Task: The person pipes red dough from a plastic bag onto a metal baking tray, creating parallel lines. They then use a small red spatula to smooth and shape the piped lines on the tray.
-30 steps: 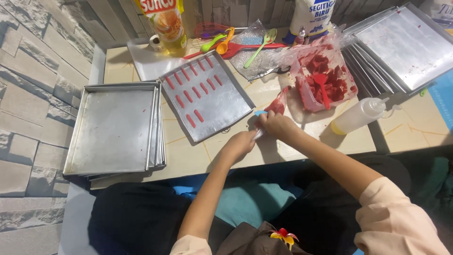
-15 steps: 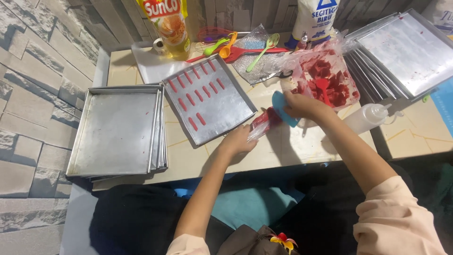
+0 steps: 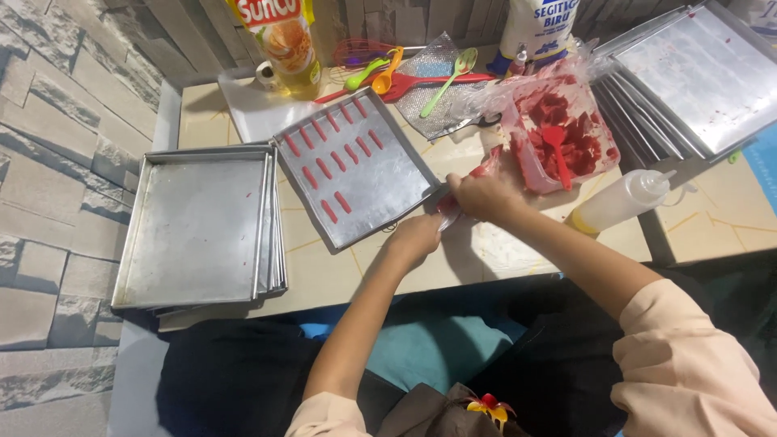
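1. My right hand (image 3: 483,197) is closed round the piping bag (image 3: 473,182) of red batter, just off the baking tray's (image 3: 356,166) near right corner; fingers wrapped tight, probably to keep pressure on the filling.
2. My left hand (image 3: 414,240), also beside that corner, pinches the bag's lower end, seemingly to steady it.
3. Red strips (image 3: 332,154) lie in rows on the tray.
4. Empty trays (image 3: 198,226) are stacked left of it; the batter bowl (image 3: 558,137) sits to its right.
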